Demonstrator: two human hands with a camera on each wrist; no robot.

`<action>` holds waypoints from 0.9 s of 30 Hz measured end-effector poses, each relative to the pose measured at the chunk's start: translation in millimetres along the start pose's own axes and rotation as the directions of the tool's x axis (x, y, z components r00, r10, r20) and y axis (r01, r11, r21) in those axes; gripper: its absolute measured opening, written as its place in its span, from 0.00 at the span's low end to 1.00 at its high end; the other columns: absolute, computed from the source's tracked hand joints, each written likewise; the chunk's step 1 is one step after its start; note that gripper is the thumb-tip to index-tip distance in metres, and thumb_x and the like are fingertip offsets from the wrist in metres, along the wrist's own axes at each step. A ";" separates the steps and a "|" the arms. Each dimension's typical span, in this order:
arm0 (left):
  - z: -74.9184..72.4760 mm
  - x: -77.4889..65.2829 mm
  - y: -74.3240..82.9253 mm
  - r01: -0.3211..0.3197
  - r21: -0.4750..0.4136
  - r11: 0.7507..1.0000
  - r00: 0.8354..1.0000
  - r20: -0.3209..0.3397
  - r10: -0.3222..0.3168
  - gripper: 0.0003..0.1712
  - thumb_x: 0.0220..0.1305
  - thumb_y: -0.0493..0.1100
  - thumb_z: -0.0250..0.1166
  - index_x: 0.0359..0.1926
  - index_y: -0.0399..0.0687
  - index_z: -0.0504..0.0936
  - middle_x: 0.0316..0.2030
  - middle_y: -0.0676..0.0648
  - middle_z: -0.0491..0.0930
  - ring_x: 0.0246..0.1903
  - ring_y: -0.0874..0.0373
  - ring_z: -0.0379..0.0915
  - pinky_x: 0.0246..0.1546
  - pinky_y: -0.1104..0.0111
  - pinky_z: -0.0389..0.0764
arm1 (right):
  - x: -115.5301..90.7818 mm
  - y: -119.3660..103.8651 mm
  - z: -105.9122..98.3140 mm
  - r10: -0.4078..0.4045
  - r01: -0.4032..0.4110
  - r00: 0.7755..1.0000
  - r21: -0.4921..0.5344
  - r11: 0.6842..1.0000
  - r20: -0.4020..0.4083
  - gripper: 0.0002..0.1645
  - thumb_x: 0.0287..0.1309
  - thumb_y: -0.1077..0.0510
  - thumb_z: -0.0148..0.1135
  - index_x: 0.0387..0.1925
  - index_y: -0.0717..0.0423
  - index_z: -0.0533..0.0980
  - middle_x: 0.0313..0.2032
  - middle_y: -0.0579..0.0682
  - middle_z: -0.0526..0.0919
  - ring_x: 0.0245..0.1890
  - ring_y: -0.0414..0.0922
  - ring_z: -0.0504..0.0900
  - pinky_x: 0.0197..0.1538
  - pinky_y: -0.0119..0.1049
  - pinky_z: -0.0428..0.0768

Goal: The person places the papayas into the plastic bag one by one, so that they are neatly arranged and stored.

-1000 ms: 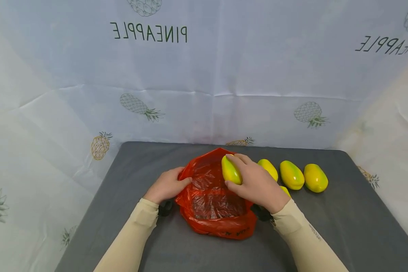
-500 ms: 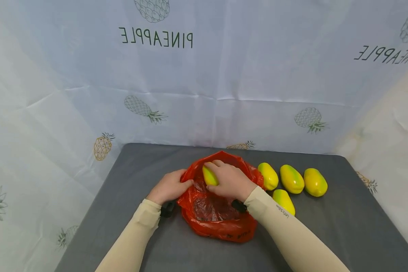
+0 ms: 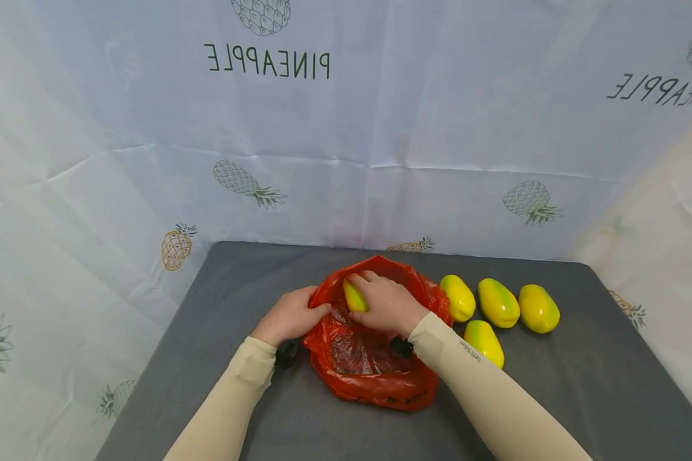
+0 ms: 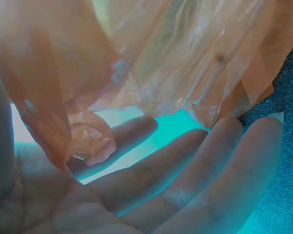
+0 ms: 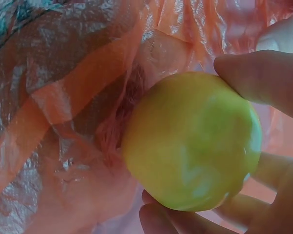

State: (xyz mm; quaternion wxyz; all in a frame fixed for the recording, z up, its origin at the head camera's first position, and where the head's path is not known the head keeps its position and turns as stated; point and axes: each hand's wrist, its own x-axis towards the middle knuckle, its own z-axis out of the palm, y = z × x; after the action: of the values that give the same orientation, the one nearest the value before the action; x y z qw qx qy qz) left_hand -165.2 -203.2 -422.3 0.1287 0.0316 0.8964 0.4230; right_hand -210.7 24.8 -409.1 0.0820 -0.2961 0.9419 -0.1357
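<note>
A red plastic bag (image 3: 375, 387) lies on the table with its mouth spread open toward me. At its left rim my left hand (image 3: 288, 317) holds the film, thumb over the edge and fingers along the outside. The left wrist view shows those fingers (image 4: 185, 180) fairly straight beneath the bag's film (image 4: 151, 58). Inside the mouth, my right hand (image 3: 389, 307) grips a yellow-green mango (image 3: 354, 296). In the right wrist view, thumb and fingers lie around the mango (image 5: 193, 141), with the bag's wall (image 5: 63, 146) close beside it.
Right of the bag, several more mangoes lie on the dark grey table (image 3: 588, 384): three in a back row, including the rightmost mango (image 3: 539, 308), and a nearer mango (image 3: 484, 344) beside my right sleeve. A pineapple-print curtain (image 3: 369, 128) hangs behind the table.
My right hand has carried the mango left and down into the bag's mouth, then stayed nearly still over the last half second. The left hand keeps its place at the rim.
</note>
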 end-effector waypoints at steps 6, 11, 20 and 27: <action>0.4 -0.3 0.8 0.005 0.018 1.000 1.000 -0.010 -0.005 0.19 0.76 0.49 0.65 0.62 0.46 0.83 0.33 0.48 0.85 0.25 0.57 0.81 0.30 0.65 0.84 | 4.9 -0.8 6.6 -0.012 0.012 1.000 0.003 1.000 -0.014 0.48 0.65 0.41 0.75 0.81 0.46 0.67 0.70 0.56 0.77 0.57 0.53 0.84 0.62 0.53 0.86; 0.5 -0.3 2.0 -0.002 0.032 0.999 1.000 -0.010 0.003 0.20 0.76 0.49 0.65 0.62 0.46 0.83 0.34 0.48 0.85 0.25 0.57 0.81 0.30 0.65 0.84 | 6.7 -1.0 11.1 -0.003 0.003 1.000 0.002 1.000 -0.014 0.48 0.65 0.41 0.74 0.81 0.46 0.67 0.70 0.55 0.77 0.57 0.52 0.84 0.62 0.52 0.86; 1.5 -1.1 2.2 -0.009 0.038 0.999 1.000 -0.014 0.010 0.19 0.76 0.49 0.65 0.60 0.46 0.83 0.32 0.48 0.84 0.25 0.57 0.81 0.29 0.66 0.84 | 7.0 0.0 15.6 -0.009 0.009 1.000 -0.008 1.000 -0.014 0.47 0.66 0.42 0.73 0.81 0.47 0.67 0.73 0.56 0.76 0.61 0.53 0.84 0.65 0.54 0.84; 1.8 -1.4 2.4 -0.010 0.038 0.999 1.000 -0.015 0.010 0.19 0.76 0.49 0.65 0.61 0.46 0.83 0.33 0.48 0.85 0.25 0.57 0.81 0.30 0.65 0.84 | 6.1 -0.1 14.7 0.002 -0.002 1.000 -0.002 1.000 0.000 0.49 0.66 0.42 0.73 0.82 0.47 0.65 0.75 0.57 0.74 0.65 0.54 0.83 0.69 0.55 0.82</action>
State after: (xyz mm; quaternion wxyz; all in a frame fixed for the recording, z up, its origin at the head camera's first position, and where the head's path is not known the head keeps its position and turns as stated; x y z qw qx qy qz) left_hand -163.5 -200.5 -421.2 0.1193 0.0355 0.9050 0.4067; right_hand -212.2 18.1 -423.5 0.0820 -0.2954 0.9423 -0.1348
